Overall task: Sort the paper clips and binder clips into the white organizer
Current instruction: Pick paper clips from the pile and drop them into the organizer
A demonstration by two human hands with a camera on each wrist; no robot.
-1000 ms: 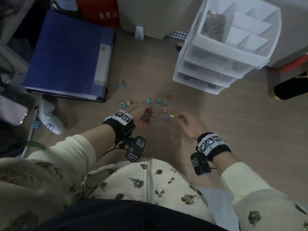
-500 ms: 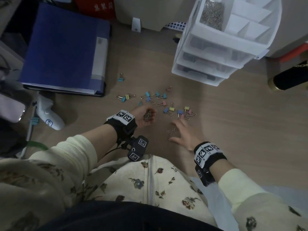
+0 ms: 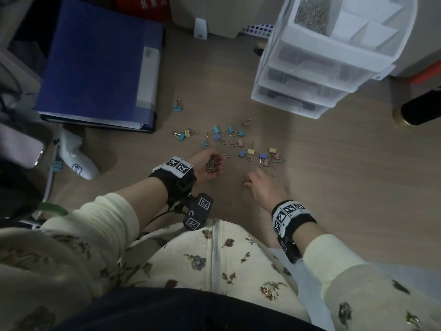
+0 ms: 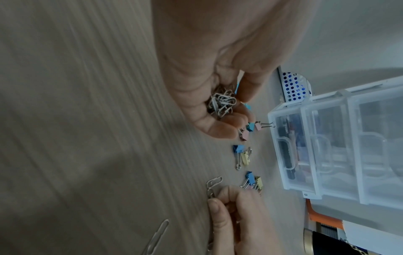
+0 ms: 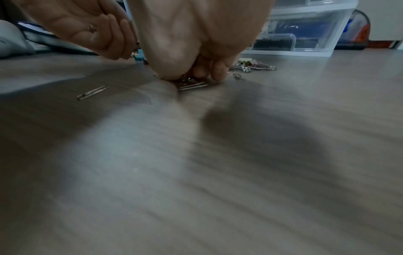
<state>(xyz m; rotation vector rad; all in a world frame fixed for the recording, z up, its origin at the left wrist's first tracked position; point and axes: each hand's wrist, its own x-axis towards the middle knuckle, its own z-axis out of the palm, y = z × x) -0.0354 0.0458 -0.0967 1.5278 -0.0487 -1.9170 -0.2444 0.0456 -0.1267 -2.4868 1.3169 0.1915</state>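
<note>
My left hand (image 3: pixel 210 164) lies palm up on the wooden floor, its fingers cupped round a bunch of silver paper clips (image 4: pixel 221 104). My right hand (image 3: pixel 259 185) is pressed down on the floor, fingertips curled over several loose paper clips (image 5: pixel 191 84). Other paper clips (image 4: pixel 212 184) lie beside it. Coloured binder clips (image 3: pixel 241 143) are scattered just beyond both hands. The white organizer (image 3: pixel 317 68) stands at the far right, with a heap of paper clips (image 3: pixel 311 13) in its top tray's left compartment.
A blue binder (image 3: pixel 100 65) lies at the far left with a lone binder clip (image 3: pixel 178 106) by it. A white device (image 3: pixel 76 155) sits left of my left hand. A dark bottle (image 3: pixel 420 108) lies at the right edge.
My right hand drew back from the binder clips toward me and curled down over the loose paper clips. The left hand stayed put with its bunch.
</note>
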